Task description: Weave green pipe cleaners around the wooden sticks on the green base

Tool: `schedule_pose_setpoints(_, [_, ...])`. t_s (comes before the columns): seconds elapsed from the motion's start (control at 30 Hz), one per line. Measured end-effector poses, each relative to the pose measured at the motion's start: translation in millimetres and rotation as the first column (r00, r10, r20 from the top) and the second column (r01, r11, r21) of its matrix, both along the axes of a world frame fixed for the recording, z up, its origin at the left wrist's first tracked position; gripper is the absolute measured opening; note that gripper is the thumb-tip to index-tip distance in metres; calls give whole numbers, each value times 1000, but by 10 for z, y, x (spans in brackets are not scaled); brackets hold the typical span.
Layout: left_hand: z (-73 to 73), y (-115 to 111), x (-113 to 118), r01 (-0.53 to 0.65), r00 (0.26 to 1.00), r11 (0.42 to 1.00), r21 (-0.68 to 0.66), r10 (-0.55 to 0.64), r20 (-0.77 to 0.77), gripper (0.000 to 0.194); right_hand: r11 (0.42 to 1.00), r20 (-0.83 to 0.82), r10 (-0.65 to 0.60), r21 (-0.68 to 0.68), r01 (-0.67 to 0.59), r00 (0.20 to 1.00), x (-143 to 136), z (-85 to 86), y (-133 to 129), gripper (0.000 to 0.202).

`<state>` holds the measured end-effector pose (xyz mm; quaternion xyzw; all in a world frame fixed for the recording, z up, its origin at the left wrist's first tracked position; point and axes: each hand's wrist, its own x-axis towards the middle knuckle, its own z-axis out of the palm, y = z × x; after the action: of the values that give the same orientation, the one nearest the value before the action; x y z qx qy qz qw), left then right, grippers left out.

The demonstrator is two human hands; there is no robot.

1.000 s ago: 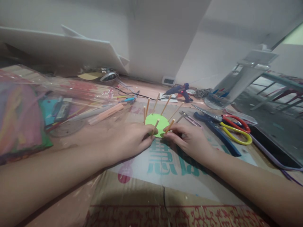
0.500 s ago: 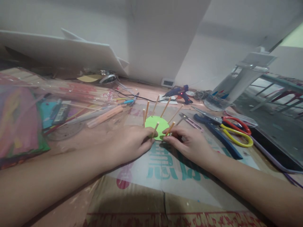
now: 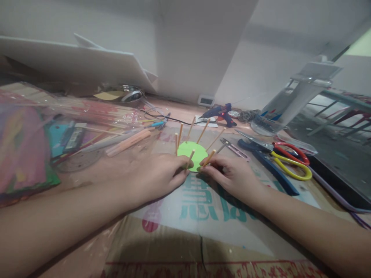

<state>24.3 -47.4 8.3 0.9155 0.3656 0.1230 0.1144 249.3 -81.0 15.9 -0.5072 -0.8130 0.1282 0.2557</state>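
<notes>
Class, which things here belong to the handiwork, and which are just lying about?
Belong:
green disc
wooden sticks around its edge, one in the left hand, one in the right hand
probably the glue gun, red light lit

Seemingly lying about:
scissors
snips
phone

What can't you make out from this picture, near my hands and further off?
Head view:
Green disc: part of its rim, behind the left hand.
Stick: lower end, hidden by the right hand pinching it.
Colorful bag: cut off by left edge, contents blurred.
White display: reading too small.

The disc [image 3: 192, 151] is lime green (sticks [image 3: 203, 131] tan).
</notes>
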Motion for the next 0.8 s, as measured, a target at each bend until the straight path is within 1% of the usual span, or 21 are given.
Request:
schedule_pose_setpoints(0.23, [-4,6,0,-1,1000,1000,17,1,-1,28,1000,17,10,3,-11,1000,6,-6,1,17])
schedule_pose_setpoints(0.63, [18,0,1,1,1000,1000,-6,-1,8,26,1000,16,13,-12,-13,1000,6,-1,-4,18])
schedule_pose_setpoints(0.7, [16,2,2,3,1000,1000,-13,-3,11,27,1000,1,1,4,-1,1000,10,-6,-18,18])
schedule_pose_setpoints(0.8, [14,1,5,-3,1000,1000,-23,3,3,27,999,-43,-1,44,3,999,17,-15,-41,24])
